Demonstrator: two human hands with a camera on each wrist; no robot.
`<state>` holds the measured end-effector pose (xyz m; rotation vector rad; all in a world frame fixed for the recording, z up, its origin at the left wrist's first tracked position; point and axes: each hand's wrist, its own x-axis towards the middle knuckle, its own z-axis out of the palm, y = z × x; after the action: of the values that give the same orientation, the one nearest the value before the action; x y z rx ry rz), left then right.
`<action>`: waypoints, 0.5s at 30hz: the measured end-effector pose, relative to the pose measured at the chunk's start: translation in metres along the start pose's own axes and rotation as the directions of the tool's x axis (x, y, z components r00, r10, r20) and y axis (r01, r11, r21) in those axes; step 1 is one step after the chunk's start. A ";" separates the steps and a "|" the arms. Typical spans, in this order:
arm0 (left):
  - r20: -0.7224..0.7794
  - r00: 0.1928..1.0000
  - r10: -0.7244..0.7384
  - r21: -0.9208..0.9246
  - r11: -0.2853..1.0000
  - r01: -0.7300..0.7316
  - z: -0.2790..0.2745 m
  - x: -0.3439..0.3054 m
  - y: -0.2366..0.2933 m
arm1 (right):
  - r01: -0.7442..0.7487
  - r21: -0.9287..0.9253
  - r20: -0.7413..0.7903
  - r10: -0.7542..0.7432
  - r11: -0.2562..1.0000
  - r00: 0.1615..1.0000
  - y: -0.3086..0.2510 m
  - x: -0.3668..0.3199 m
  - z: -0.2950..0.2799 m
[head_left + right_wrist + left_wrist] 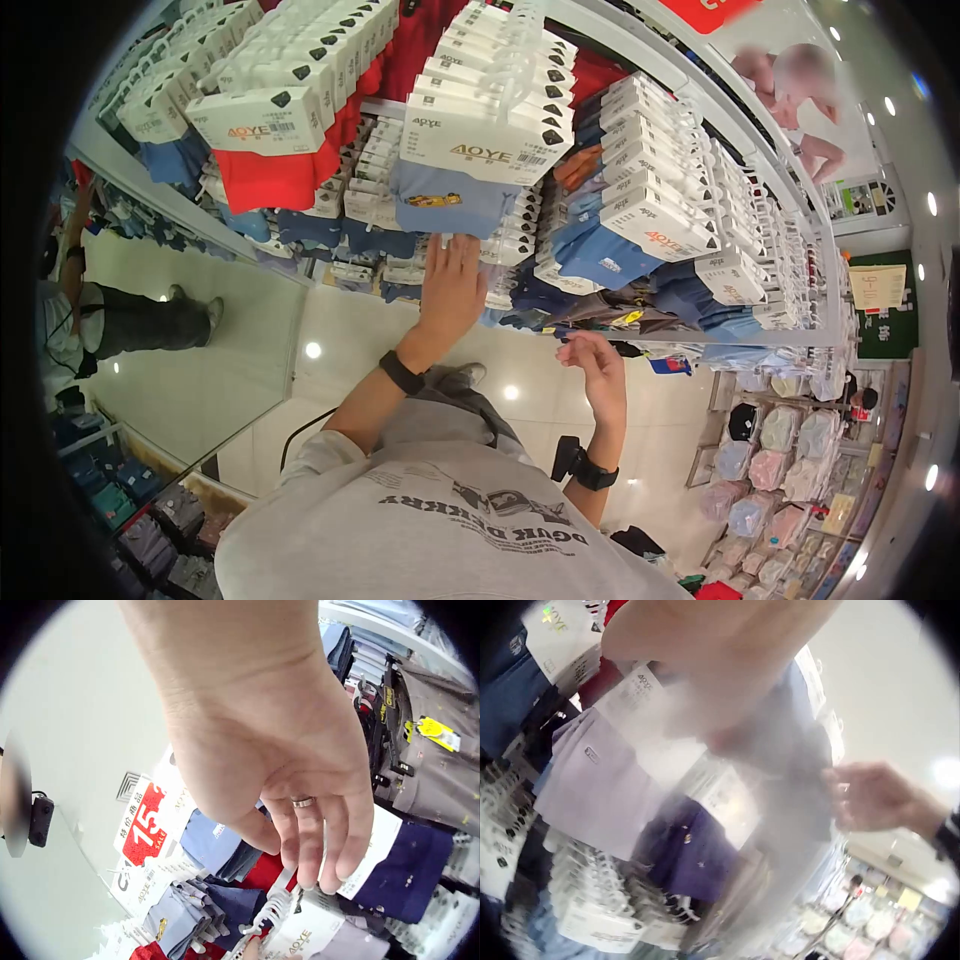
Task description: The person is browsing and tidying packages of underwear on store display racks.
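Observation:
My left hand (455, 285) reaches up with its fingers extended, the tips at the lower edge of a light blue boxed garment (450, 203) with a yellow car print. That garment hangs in a white AOYE card pack (480, 135), at the front of a row of like packs. In the left wrist view the left hand (727, 660) is blurred and its fingers are hidden. My right hand (597, 375) is held lower to the right, fingers loosely bent, holding nothing. In the right wrist view the right hand (277, 757), with a ring, overlaps a white hanger (274, 911) and hanging packs.
A red garment pack (265, 170) hangs to the left, and a blue one (605, 245) to the right. A metal rail (720, 338) runs along the rack's lower front. A mirror (200, 330) stands at left; more shelves (780, 450) of packed goods are at right.

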<state>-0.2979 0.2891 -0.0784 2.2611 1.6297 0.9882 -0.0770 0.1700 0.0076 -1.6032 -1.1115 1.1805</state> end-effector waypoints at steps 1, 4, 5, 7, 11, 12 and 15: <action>0.015 0.999 0.034 0.026 0.999 -0.034 -0.001 0.001 0.000 | -0.001 -0.037 -0.019 0.000 0.999 1.000 0.002 -0.001 0.002; 0.044 0.995 0.087 0.097 0.991 -0.091 -0.005 0.005 0.003 | 0.102 -0.391 -0.047 -0.130 0.915 0.990 -0.021 0.005 0.022; 0.051 0.994 0.101 0.124 0.986 -0.107 -0.007 0.008 0.004 | 0.145 -0.533 -0.039 -0.195 0.834 0.980 -0.034 0.014 0.036; 0.053 0.994 0.090 0.179 0.979 -0.099 -0.001 0.014 0.001 | 0.340 -0.498 0.097 -0.338 0.798 0.936 -0.048 0.039 0.063; 0.175 0.984 0.006 0.246 0.968 -0.050 0.009 0.028 -0.002 | 0.504 -0.673 0.208 -0.515 0.542 0.831 -0.011 0.099 0.096; 0.181 0.983 0.015 0.234 0.970 -0.058 0.014 0.032 -0.005 | 0.502 -0.678 0.215 -0.508 0.537 0.834 -0.006 0.112 0.100; 0.409 0.912 -0.038 0.151 0.988 -0.027 0.009 0.045 -0.007 | 0.470 -0.759 0.178 -0.551 0.450 0.815 0.019 0.149 0.109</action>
<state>-0.2900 0.3339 -0.0701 2.3517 1.5629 0.3506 -0.1552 0.3205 -0.0673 -1.6726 -2.0527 0.1477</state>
